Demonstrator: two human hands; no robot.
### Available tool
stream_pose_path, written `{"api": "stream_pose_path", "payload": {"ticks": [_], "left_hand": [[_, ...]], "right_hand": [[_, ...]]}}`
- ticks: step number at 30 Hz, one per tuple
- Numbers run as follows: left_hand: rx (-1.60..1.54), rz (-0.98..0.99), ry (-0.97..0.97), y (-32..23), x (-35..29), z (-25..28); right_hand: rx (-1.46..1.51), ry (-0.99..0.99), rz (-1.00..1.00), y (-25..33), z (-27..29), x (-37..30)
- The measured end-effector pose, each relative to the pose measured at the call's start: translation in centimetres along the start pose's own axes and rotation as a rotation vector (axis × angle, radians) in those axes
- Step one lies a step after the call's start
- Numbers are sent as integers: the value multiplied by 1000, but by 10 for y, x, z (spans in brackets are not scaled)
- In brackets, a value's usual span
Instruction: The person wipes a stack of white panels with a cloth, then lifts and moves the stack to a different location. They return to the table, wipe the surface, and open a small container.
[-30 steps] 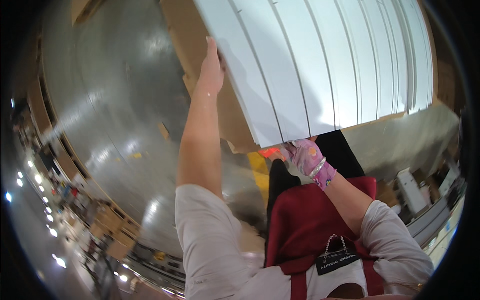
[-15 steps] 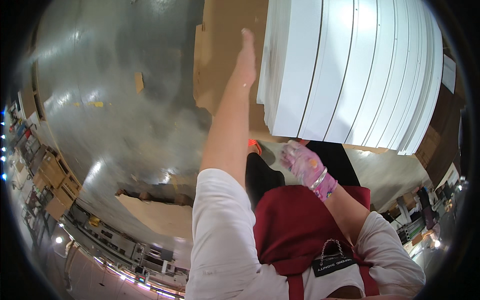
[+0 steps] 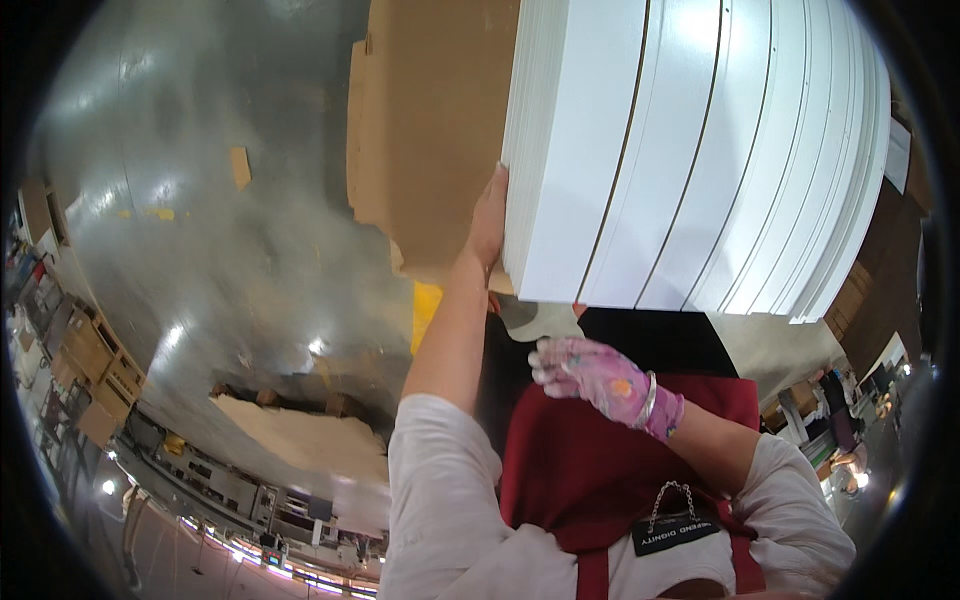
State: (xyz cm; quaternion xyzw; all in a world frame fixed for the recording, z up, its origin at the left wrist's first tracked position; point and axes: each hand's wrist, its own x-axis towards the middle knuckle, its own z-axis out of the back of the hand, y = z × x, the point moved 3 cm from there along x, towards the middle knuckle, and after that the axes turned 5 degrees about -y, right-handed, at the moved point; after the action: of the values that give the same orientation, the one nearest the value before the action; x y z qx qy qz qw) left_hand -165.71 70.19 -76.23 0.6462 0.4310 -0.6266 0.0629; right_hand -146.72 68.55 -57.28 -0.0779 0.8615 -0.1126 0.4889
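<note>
Several long white panels [image 3: 590,170] lie side by side in tall stacks, their layered edges showing on the left. My bare left hand [image 3: 489,222] rests flat along that left side, with fingers stretched out and seemingly touching the panel edges. In front of my red apron [image 3: 540,460] is my right hand [image 3: 590,380], in a pink patterned glove. It holds nothing, and its fingers point left, loosely extended, a little short of the near ends of the panels. A brown cardboard sheet [image 3: 430,130] reaches out under the stacks on the left.
Grey concrete floor [image 3: 230,260] stretches to the left, with a small cardboard scrap [image 3: 240,168] on it. A torn cardboard piece [image 3: 310,440] lies near my left elbow. Cardboard boxes [image 3: 90,360] stand at the far left, and a yellow patch [image 3: 425,310] shows beside my left forearm.
My left hand has come back toward me and now lies against the side of the stack. My right hand has moved down and left, away from the panels' near ends.
</note>
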Motion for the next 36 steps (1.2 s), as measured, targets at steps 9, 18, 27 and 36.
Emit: {"api": "stream_pose_path", "payload": {"ticks": [9,18,27,36], "left_hand": [[-96,46,127,0,-4,-11],[-116,212,19,-101,-69,-46],[632,-344,-57,-103,-38,-53],[792,-328,32,-40,-183,7]], "right_hand": [[-160,26,-45,3,3,6],[-145,-104,135,5,-9,31],[-156,442,166,-35,-20,57],[-650,-11,115,-141,47,47]]}}
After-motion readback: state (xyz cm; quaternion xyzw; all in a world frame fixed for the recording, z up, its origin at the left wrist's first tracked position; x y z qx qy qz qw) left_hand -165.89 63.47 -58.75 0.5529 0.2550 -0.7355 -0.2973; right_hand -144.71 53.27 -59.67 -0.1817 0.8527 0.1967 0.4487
